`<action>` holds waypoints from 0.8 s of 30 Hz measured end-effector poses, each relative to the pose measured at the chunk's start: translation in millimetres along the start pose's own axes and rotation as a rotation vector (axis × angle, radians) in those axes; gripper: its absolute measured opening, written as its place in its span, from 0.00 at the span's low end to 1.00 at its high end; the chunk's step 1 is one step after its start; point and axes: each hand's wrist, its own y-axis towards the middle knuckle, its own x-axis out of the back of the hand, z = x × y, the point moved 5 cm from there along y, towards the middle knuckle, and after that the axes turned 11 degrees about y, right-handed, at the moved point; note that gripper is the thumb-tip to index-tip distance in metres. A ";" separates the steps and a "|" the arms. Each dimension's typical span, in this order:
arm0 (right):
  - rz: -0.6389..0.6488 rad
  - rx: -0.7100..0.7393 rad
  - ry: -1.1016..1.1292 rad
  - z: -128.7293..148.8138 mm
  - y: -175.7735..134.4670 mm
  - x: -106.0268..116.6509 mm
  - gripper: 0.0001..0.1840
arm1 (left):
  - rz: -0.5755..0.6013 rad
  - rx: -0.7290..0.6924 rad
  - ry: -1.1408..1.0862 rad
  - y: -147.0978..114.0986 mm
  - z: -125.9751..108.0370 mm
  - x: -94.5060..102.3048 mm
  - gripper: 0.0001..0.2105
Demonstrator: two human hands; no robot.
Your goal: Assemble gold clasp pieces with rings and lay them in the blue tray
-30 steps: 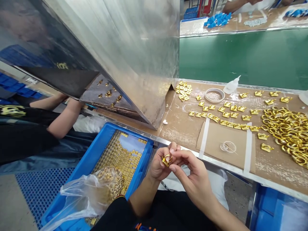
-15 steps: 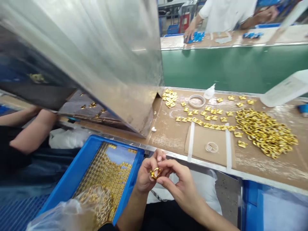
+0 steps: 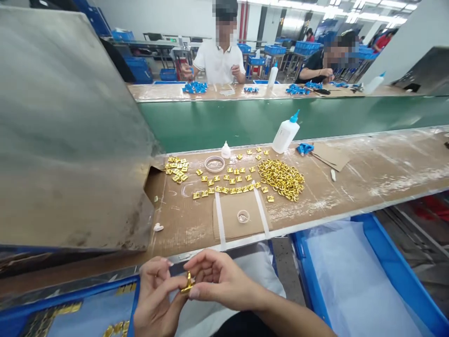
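Observation:
Above my lap, near the table's front edge, a gold ring with a flat plate [image 3: 188, 284] is pinched between both hands. My left hand [image 3: 154, 297] grips it from the left with thumb and forefinger. My right hand [image 3: 226, 283] closes on its right side, thumb below and the fingers curled. Beyond the hands, a small clear cup [image 3: 243, 216] stands on a taped cardboard pad [image 3: 229, 230]. Rows of square gold pieces [image 3: 239, 190] lie behind the pad, beside a heap of gold rings [image 3: 281, 181].
A big metal housing [image 3: 70, 140] stands at left. Blue bins flank me: one with gold pieces [image 3: 136, 302], one lined with white sheet [image 3: 389, 267]. A squeeze bottle [image 3: 286, 135], tape roll [image 3: 214, 164] and green belt [image 3: 210, 121] lie beyond. Co-workers [image 3: 220, 61] sit opposite.
My view has swung right and up, bringing the right-hand bin and the co-workers into sight. Both hands still hold the ring, now turned with its band upright.

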 end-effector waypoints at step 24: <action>0.005 0.178 0.011 45.3 -26.5 24.5 0.25 | 0.063 -0.163 0.102 42.0 -15.3 -3.7 0.06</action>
